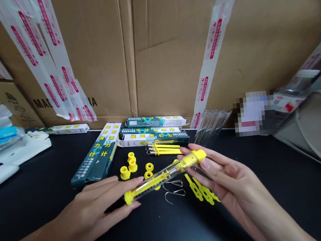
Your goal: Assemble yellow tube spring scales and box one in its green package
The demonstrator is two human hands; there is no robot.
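A clear tubular spring scale (160,175) with yellow end caps is held slanting between my two hands above the black table. My left hand (100,202) grips its lower left end, fingers on top and thumb beneath. At the raised right end, the fingers of my right hand (225,175) close around the yellow cap. Inside the tube I see a yellow rod and a metal spring. Below lie wire hooks (175,195), flat yellow tabs (199,190), yellow ring caps (149,171) and yellow flanged caps (125,172). Behind the tube are yellow rods (166,149) with metal loops.
Green and white printed boxes (98,153) lie behind the parts, with more boxes (156,138) stacked beside them. Clear tubes (212,125) lie at the back right, near a plastic bottle (294,92). A large taped carton (165,52) forms the back wall.
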